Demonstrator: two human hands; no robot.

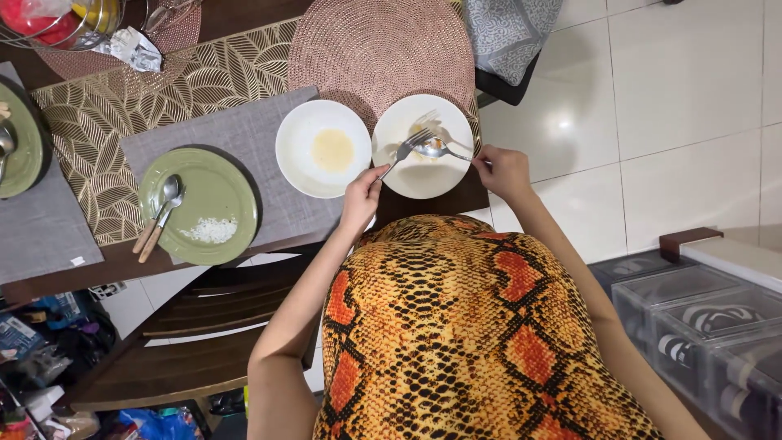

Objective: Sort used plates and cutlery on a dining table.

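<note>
Nearest you, your left hand (361,195) is closed around the handle of a fork (405,149), its prongs reaching over the white plate (407,175) at the table edge. Your right hand (503,171) is pinched shut on the handle of a spoon (440,151), whose bowl lies on the same plate, just touching the fork. Going by how the plate looks, the scraping is well along: only a small yellowish smear sits near the middle, under the two tools, and the rest of the plate is bare (whether anything clings beneath the spoon bowl you cannot tell from here).

Just beside it to the left stands a white bowl (297,159) with a pale yellow pool of liquid at its bottom, so that one is not emptied. Both sit partly on a grey mat (269,122).

Further left, a green plate (224,191) holds a small heap of white rice (212,231) and a pair of spoons (163,213) with wooden handles lying side by side, untouched. A second green plate (23,151) shows at the far left edge.

Beyond the white plate lies a round pink woven mat (379,45), over a gold leaf-patterned runner (204,69). At the far corner is a wire basket (90,33) with red and yellow things inside
</note>
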